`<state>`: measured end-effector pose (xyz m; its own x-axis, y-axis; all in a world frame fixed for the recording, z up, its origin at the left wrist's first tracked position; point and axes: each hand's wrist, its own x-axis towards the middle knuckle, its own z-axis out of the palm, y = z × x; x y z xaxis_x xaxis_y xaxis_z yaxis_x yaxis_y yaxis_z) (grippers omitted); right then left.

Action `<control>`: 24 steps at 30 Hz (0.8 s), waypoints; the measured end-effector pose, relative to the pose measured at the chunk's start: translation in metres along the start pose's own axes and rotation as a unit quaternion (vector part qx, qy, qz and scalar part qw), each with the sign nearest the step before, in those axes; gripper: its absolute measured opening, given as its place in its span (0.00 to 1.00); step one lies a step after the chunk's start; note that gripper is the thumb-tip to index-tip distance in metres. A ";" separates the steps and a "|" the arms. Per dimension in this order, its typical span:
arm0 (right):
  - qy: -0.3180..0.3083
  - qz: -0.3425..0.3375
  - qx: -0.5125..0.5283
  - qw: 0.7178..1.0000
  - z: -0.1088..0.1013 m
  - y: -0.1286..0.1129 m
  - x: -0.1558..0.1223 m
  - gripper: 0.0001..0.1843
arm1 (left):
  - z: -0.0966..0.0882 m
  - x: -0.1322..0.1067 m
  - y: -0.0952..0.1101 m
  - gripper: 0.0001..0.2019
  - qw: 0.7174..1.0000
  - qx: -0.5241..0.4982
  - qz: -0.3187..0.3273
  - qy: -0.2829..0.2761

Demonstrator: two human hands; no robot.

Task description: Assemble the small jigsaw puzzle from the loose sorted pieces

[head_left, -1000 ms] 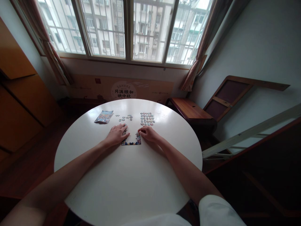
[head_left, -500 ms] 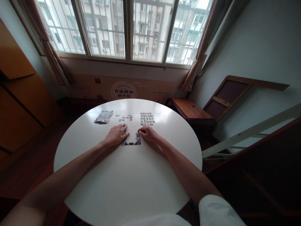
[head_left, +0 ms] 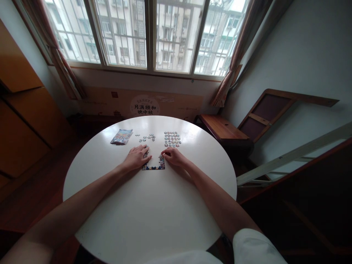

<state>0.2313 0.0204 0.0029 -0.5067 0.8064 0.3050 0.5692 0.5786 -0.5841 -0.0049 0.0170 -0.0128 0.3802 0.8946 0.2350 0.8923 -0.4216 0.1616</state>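
On the round white table lies a partly joined jigsaw puzzle [head_left: 153, 168], a U-shaped border with a bottom row and two sides. My left hand [head_left: 136, 156] rests flat over its left side, fingers stretched out and covering part of it. At the top of the right side, my right hand [head_left: 172, 155] has its thumb and fingertips pinched together at a puzzle piece [head_left: 162, 154]. The fingers partly hide that piece. Beyond my right hand, loose puzzle pieces [head_left: 172, 139] lie in neat rows. Several more scattered pieces [head_left: 149, 137] lie beyond my left hand.
A colourful printed packet [head_left: 121, 136] lies on the far left of the white table [head_left: 154, 212]. Behind the table are a printed cardboard panel [head_left: 176, 102] and a barred window. To the right stands a wooden bench [head_left: 224, 127], with a metal ladder rail [head_left: 297, 154] nearer me.
Almost nothing differs. Both hands keep their places on the puzzle, and the whole view has shifted very slightly.
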 end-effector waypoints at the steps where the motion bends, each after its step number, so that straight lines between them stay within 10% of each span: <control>1: 0.000 0.000 0.000 1.000 0.000 0.000 0.000 0.12 | 0.000 0.000 0.000 0.28 1.000 -0.001 0.000 0.001; 24: -0.002 -0.006 0.000 1.000 0.000 -0.002 0.000 0.11 | -0.004 -0.001 0.003 0.27 0.999 -0.029 -0.012 0.043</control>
<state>0.2303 0.0191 0.0046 -0.5163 0.7988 0.3089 0.5627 0.5883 -0.5807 -0.0039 0.0148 -0.0084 0.3340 0.8895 0.3119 0.8843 -0.4102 0.2229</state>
